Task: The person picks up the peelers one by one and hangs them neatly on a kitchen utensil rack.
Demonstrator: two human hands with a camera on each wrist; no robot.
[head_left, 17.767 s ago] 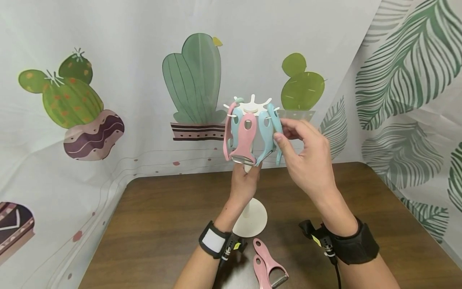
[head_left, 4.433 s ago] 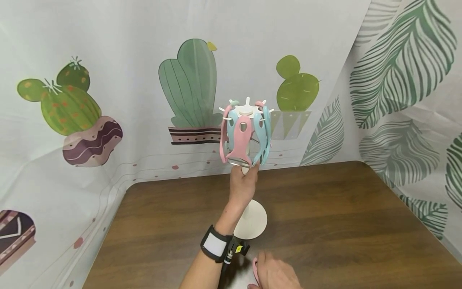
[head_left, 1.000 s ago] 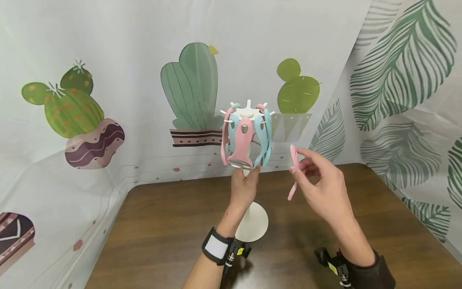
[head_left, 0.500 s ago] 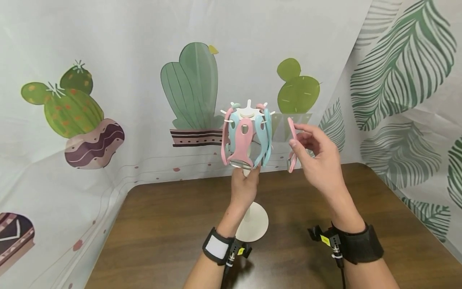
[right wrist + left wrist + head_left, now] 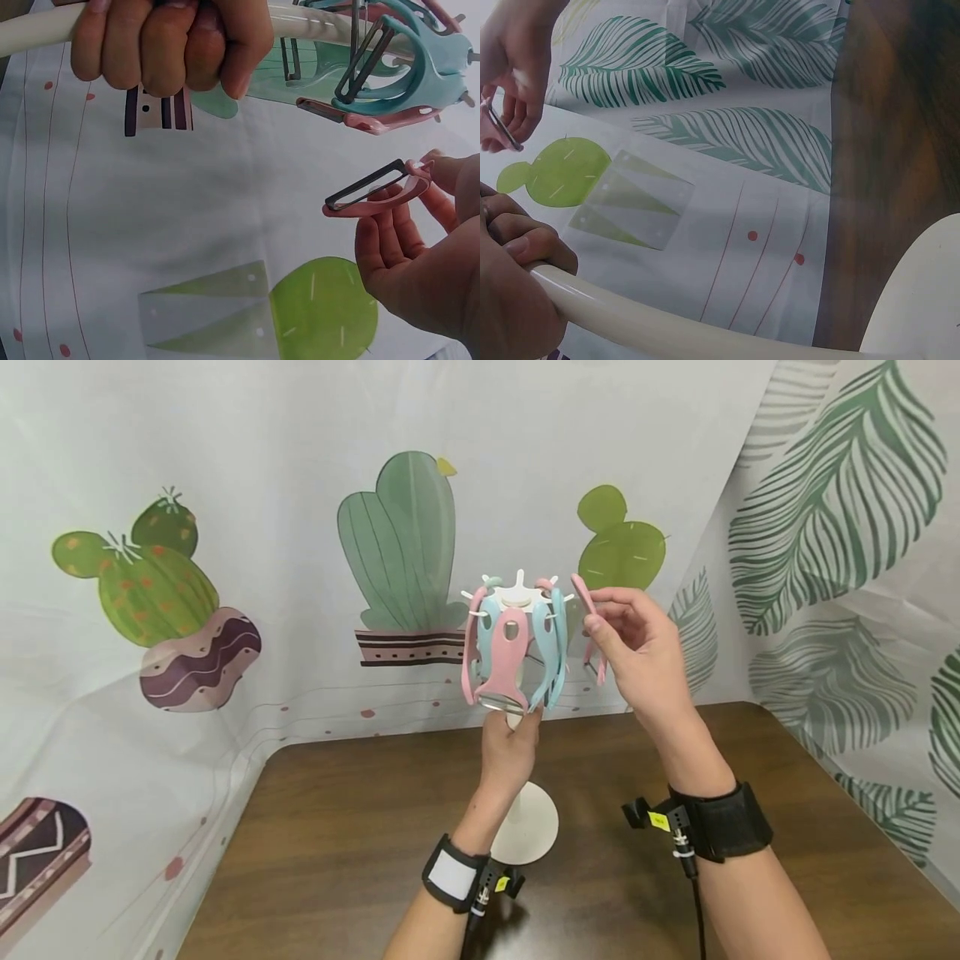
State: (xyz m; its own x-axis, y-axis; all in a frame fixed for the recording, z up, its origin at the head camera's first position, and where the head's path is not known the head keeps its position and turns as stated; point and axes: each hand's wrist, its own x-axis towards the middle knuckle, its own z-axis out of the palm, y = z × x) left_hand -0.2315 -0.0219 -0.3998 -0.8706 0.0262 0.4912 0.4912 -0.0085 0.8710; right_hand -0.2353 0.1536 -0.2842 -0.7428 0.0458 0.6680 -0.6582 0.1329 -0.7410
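Note:
Upright on the table stands a white stand with prongs round its top and a round base. Several peelers hang from its prongs, among them a pink peeler in front and a blue peeler beside it. Just below them, my left hand grips the pole. To the right of the rack, my right hand pinches another pink peeler between thumb and fingers. Its handle end is level with the prongs, its blade end hangs lower, and it is apart from the hanging peelers.
The stand is on a dark wooden table. Behind rises a white cloth backdrop printed with cacti and leaves. Each wrist wears a black strap with a small camera, and a cable trails from the right one.
Since picking a pink peeler off the table, my right hand has raised it and brought it left, close to the prongs. Two pink peelers lay on the table earlier. My left hand stays put.

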